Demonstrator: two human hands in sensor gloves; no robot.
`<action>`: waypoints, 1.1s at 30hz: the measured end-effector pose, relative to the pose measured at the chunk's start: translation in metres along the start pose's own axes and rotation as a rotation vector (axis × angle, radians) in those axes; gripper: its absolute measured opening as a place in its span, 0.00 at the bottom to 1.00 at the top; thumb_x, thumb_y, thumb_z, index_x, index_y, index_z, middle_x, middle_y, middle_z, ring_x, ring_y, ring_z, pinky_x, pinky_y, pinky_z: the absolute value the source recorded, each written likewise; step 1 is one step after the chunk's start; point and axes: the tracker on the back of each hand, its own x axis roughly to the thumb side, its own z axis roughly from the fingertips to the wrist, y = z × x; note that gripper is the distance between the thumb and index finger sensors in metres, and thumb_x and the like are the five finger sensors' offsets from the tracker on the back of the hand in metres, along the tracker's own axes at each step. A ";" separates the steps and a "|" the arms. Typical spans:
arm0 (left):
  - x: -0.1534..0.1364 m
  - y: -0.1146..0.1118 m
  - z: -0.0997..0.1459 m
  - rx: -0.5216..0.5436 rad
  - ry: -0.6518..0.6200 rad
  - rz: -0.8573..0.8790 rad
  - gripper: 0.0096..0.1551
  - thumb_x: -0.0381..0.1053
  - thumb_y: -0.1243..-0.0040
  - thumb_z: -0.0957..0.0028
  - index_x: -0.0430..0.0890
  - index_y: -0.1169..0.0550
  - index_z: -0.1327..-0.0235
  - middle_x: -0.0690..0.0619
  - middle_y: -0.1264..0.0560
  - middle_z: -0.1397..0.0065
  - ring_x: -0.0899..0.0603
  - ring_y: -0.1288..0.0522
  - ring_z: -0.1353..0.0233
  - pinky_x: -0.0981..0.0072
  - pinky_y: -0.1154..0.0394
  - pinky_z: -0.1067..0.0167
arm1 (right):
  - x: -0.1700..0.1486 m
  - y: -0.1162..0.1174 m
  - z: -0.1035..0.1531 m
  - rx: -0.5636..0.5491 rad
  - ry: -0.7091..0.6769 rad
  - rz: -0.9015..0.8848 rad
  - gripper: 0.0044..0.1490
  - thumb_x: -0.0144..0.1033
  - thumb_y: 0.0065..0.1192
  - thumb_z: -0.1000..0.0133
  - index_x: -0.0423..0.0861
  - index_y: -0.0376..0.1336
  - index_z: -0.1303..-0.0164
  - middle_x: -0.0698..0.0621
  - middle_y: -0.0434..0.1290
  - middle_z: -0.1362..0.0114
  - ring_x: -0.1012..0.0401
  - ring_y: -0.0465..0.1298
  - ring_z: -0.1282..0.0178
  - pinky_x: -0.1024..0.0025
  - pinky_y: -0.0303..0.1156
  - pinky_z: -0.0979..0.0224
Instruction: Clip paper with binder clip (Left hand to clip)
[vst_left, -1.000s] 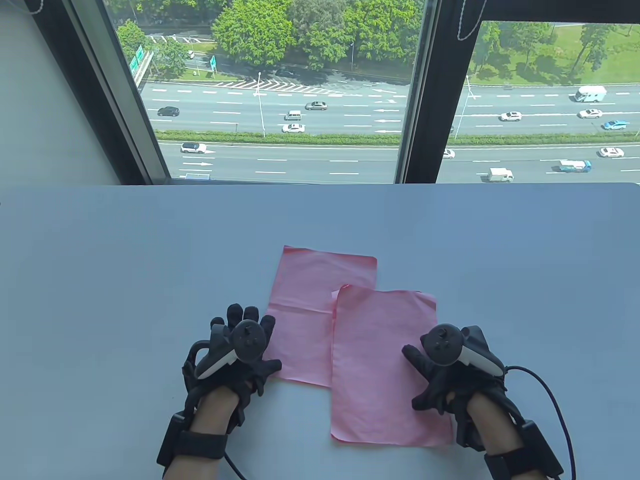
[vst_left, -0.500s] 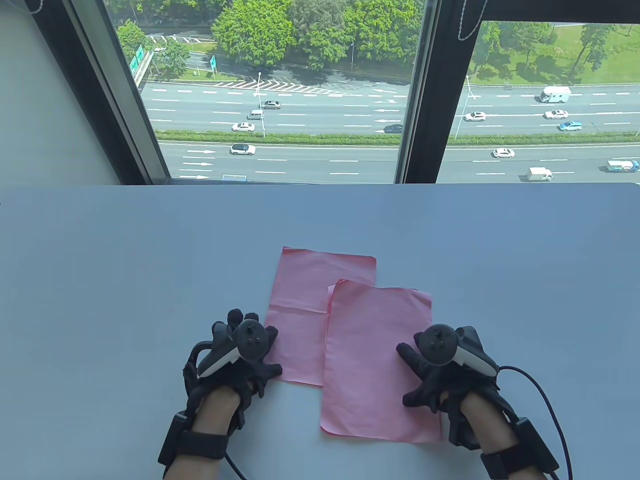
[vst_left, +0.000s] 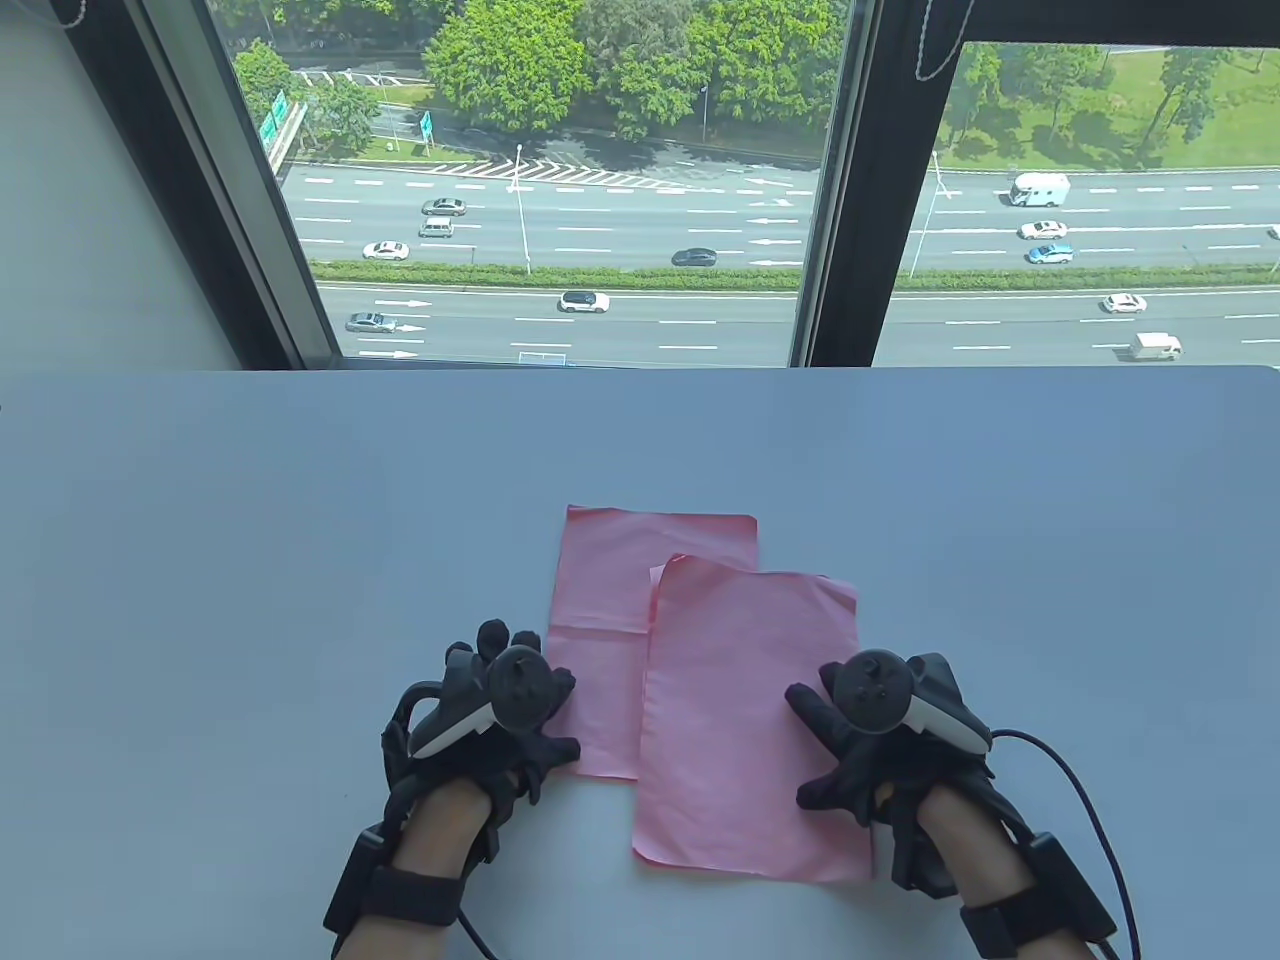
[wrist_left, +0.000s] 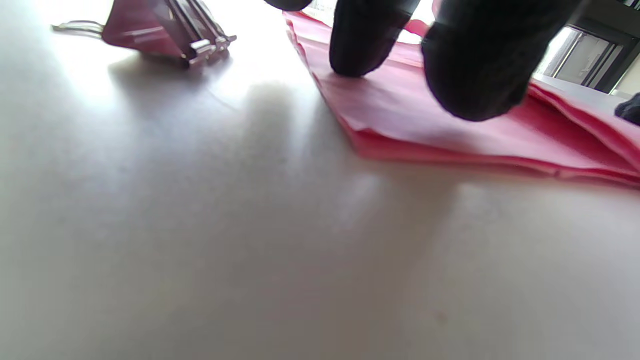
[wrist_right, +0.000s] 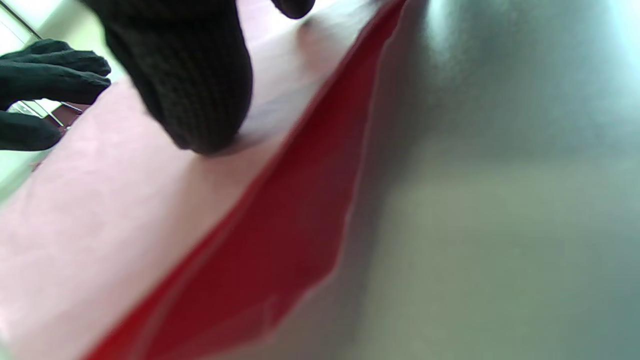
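Note:
Two pink paper sheets lie on the table, overlapping. The far sheet (vst_left: 610, 600) lies under the near sheet (vst_left: 745, 720). My left hand (vst_left: 515, 690) rests with its fingers (wrist_left: 365, 45) pressing the far sheet's left edge (wrist_left: 400, 110). A dark red binder clip (wrist_left: 160, 32) with silver handles lies on the table just beside those fingers; the table view hides it under my left hand. My right hand (vst_left: 865, 730) presses the near sheet's right side, with a fingertip (wrist_right: 200, 100) flat on the paper (wrist_right: 100, 210). Neither hand holds anything.
The grey table (vst_left: 250, 560) runs back to a window (vst_left: 560, 200) at its far edge. Cables trail from both wrists, the right one (vst_left: 1090, 800) lying on the table at the near right.
My right hand has slid the near sheet to the left, further over the far sheet. My left hand has moved a little right, turning the far sheet's lower edge rightward.

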 end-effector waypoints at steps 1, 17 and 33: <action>-0.001 0.002 0.001 0.008 0.006 -0.003 0.43 0.66 0.34 0.53 0.56 0.30 0.22 0.47 0.53 0.13 0.37 0.71 0.21 0.38 0.71 0.34 | -0.001 -0.003 0.002 -0.019 -0.005 -0.012 0.63 0.51 0.76 0.54 0.53 0.40 0.19 0.44 0.31 0.18 0.35 0.27 0.26 0.30 0.30 0.31; -0.005 -0.006 -0.002 -0.038 0.031 -0.007 0.45 0.65 0.33 0.53 0.60 0.36 0.21 0.49 0.55 0.13 0.36 0.71 0.21 0.37 0.70 0.33 | -0.006 -0.001 0.005 0.025 0.056 0.044 0.64 0.46 0.81 0.55 0.52 0.42 0.19 0.43 0.32 0.18 0.34 0.29 0.25 0.28 0.32 0.31; 0.023 -0.008 -0.001 -0.043 -0.033 -0.111 0.46 0.67 0.34 0.54 0.60 0.35 0.21 0.49 0.56 0.13 0.37 0.72 0.22 0.37 0.72 0.35 | 0.000 0.003 0.000 0.007 0.025 0.038 0.63 0.48 0.79 0.54 0.52 0.42 0.19 0.43 0.32 0.18 0.34 0.28 0.25 0.29 0.32 0.31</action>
